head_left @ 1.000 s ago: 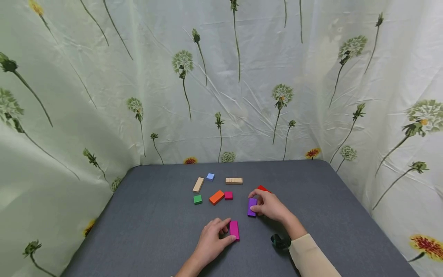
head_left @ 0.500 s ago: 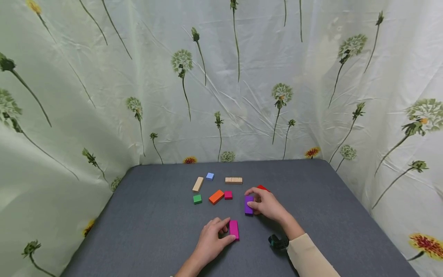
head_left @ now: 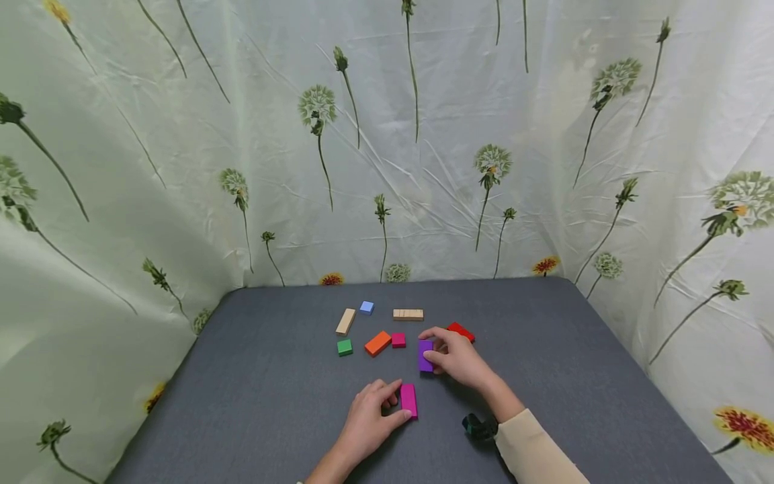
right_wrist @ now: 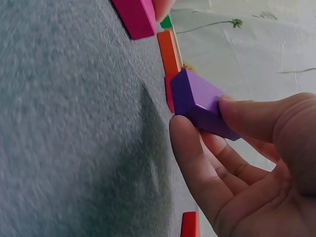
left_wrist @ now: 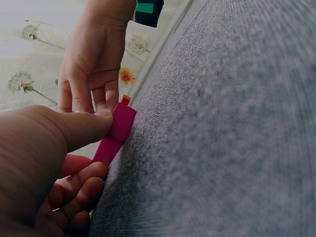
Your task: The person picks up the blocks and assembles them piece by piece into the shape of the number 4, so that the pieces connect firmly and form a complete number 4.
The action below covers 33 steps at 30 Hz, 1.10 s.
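Observation:
A magenta block (head_left: 408, 401) lies on the dark grey table, its long side running away from me. My left hand (head_left: 371, 417) holds it, thumb at the near end and index finger at the far end; the left wrist view shows the thumb (left_wrist: 94, 126) against the block. Farther off and to the right, my right hand (head_left: 461, 359) pinches a purple block (head_left: 426, 356) between thumb and fingers. Seen from the right wrist, this purple block (right_wrist: 200, 103) is tilted and raised over the cloth, with a shadow below. Part of it is hidden by the thumb.
Beyond the hands lie an orange block (head_left: 377, 343), a small crimson block (head_left: 398, 341), a green block (head_left: 345, 347), a blue one (head_left: 366, 308) and two wooden blocks, one upright-angled (head_left: 346, 322), one crosswise (head_left: 408, 314). A red block (head_left: 461, 332) sits behind the right hand.
My right hand has carried the purple block leftward and slightly away from me, uncovering more of the red block. My left hand and the magenta block have stayed put.

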Tool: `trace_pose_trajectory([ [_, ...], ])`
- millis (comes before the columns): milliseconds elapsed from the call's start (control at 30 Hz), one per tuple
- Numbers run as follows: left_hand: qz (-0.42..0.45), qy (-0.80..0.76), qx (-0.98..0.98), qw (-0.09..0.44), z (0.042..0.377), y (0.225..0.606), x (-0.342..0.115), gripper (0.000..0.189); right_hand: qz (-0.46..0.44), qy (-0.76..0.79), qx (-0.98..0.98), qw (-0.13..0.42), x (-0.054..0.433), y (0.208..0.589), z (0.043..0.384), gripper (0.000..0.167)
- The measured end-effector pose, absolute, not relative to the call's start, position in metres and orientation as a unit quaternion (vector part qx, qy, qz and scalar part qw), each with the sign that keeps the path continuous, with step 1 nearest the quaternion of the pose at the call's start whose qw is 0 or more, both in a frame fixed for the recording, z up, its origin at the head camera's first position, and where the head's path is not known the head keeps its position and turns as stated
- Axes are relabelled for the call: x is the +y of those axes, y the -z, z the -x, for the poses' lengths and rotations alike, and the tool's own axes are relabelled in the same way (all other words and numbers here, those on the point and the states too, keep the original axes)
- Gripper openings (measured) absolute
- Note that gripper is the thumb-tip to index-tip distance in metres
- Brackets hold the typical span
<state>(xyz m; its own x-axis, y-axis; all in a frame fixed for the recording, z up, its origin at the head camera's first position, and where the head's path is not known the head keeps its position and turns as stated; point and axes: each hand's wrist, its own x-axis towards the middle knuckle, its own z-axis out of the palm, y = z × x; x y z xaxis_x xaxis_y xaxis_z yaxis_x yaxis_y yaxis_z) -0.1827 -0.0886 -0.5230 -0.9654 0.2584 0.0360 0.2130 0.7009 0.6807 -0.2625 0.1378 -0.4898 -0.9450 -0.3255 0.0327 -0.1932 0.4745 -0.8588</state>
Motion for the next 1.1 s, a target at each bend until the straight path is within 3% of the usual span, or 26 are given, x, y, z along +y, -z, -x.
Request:
trace_pose_trajectory([
  [1100,-0.138,-0.369,0.919,0.015,0.182,0.524,-0.091,0.057,0.19,0.464,0.861,0.088,0.108,0.495,0.251,0.034],
])
